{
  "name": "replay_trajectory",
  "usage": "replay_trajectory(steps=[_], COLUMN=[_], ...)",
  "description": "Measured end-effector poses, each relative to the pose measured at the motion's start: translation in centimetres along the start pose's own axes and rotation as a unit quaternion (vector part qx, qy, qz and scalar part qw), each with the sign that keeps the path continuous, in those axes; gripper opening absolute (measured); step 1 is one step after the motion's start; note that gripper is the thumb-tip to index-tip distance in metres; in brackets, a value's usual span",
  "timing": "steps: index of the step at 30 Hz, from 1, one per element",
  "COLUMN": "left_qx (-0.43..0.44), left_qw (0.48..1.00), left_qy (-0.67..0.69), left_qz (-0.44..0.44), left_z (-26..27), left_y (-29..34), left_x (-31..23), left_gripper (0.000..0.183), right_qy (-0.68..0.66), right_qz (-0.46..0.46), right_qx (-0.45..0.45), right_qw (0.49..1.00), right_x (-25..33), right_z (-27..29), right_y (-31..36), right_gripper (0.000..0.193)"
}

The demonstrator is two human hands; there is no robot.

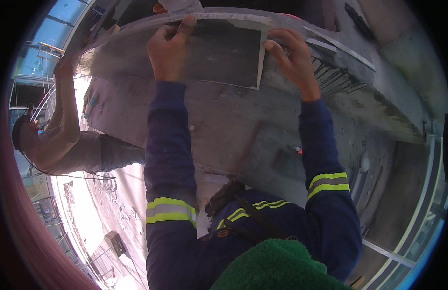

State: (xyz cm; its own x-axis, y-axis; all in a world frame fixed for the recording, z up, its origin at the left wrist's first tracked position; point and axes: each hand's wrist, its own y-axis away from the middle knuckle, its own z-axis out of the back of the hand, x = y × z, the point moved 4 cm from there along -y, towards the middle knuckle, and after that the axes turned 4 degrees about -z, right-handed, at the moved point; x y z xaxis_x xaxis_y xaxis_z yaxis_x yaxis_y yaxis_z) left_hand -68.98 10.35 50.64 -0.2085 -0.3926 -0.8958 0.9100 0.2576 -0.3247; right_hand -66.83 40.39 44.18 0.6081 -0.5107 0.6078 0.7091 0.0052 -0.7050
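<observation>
A dark grey rectangular tile point(224, 53) with a pale right edge lies against the side of a rough concrete ledge. At its upper left part is my left hand point(168, 50), fingers curled and thumb up over the top edge. My right hand point(292, 58) is bent at the tile's pale right edge, with thumb and fingertips close together there. The fingers' far sides are partly hidden. Both my arms reach forward in dark blue sleeves with yellow and grey reflective bands.
To the left, another person point(64, 145) has both arms raised to the ledge. Pale strips point(342, 48) lie on the ledge at right, and a whitish bag-like thing point(181, 6) stands beyond it. A dark box point(115, 243) sits on the bright ground at lower left.
</observation>
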Motion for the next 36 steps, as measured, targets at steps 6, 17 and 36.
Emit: replay_trajectory(steps=[6,17,36], left_qx=[-0.009,-0.004,-0.021], left_qw=[0.999,0.998,0.998], left_qy=[-0.023,0.026,0.003], left_qz=[-0.026,-0.052,-0.053], left_z=[-0.4,-0.6,-0.7], left_y=[-1.3,-1.5,-2.0], left_x=[0.6,1.2,1.6], left_gripper=[0.064,0.063,0.061], right_qy=[0.013,-0.015,-0.020], right_qz=[0.004,0.044,-0.015], right_qx=[-0.013,0.027,0.078], right_qw=[1.000,0.999,0.997], right_x=[-1.1,-0.1,-2.1], right_z=[-0.2,-0.6,-2.4], right_y=[-0.4,-2.7,-2.0], right_gripper=[0.037,0.056,0.049])
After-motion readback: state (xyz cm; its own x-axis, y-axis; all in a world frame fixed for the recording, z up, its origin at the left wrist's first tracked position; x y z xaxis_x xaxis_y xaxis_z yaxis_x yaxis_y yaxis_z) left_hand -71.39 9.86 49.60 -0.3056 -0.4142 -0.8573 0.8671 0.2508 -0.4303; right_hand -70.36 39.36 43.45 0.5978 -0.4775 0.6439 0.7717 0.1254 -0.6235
